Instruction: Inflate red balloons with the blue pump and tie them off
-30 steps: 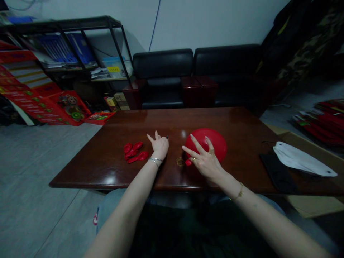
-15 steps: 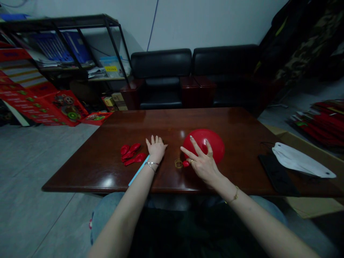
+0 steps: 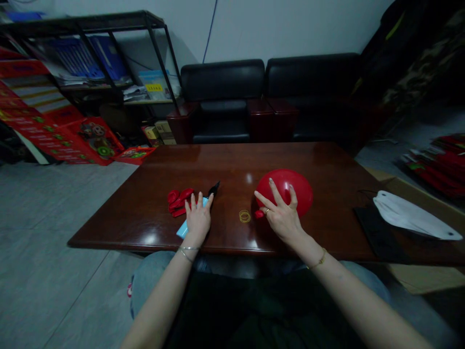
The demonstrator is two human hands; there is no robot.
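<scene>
In the head view, the right hand [image 3: 285,223] is on the right side of the middle, at the near left side of a big balloon [image 3: 303,191]. Three fingers are spread wide over the red skin. The finger with a ring is bent in by the red neck [image 3: 258,214], and it looks like the hand pinches the neck there. The thumb is hidden, so I can't see the whole grip. The neck points left, and the fat part goes up and right from it.

The left hand [image 3: 198,222] is left of the middle, with its fingers spread out. It lies on top of a blue tool [image 3: 182,230]. The tool's long way runs from lower left to upper right, and its black tip [image 3: 214,188] points up and right, away from the arm.

The yellow bands [image 3: 244,216] lie on the desk [image 3: 225,162] between the two hands. They are just left of the neck, so the right hand is nearer to them. The flat little balloons [image 3: 178,201] are up and left of the left hand, close to its fingers. A white mask [image 3: 414,216] is far to the right.
</scene>
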